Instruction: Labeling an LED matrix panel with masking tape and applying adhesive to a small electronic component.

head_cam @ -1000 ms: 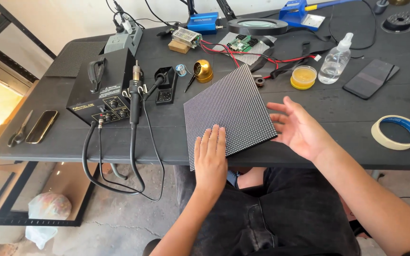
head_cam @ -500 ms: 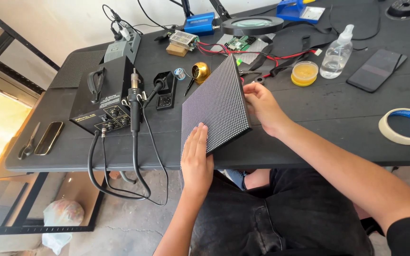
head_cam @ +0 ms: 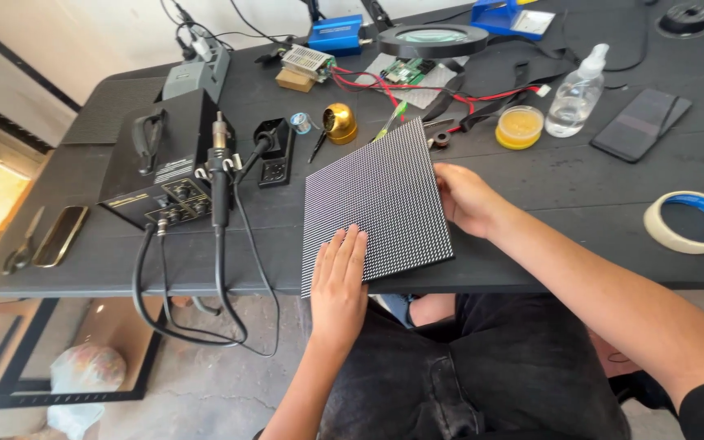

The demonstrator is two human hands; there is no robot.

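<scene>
Fingers (head_cam: 352, 244) of the left hand (head_cam: 340, 281) lie flat and straight on the near-left corner of the panel (head_cam: 376, 200), pressing down, not curled round anything. Right hand (head_cam: 466, 198) is at the panel's right edge, fingers bent and closed on that edge, thumb on top; fingertips go under, so can't see them.

Panel: square, thin, dark board, top face covered w/ a fine grid of tiny pale dots in even rows, corner to corner. Dark side rim shows along the near edge. It sits at the front-middle of the desk (head_cam: 564, 204), turned a bit so one corner points away toward the back; near-left corner hangs just over the desk's front edge, above the person's lap.

Around it: black station box (head_cam: 169, 159) to the left w/ a handpiece (head_cam: 220, 175) standing upright in its holder, cables (head_cam: 197, 293) looping down off the front. Brass-coloured round holder (head_cam: 341, 122) just beyond the panel's far corner. Round yellow tin (head_cam: 520, 127) and clear spray bottle (head_cam: 578, 91) back right, close together. Dark phone (head_cam: 640, 124) further right. Tape roll (head_cam: 692, 221), cream w/ blue inside, far right, well apart from the panel. Round magnifier lamp (head_cam: 432, 37) at the back.
</scene>
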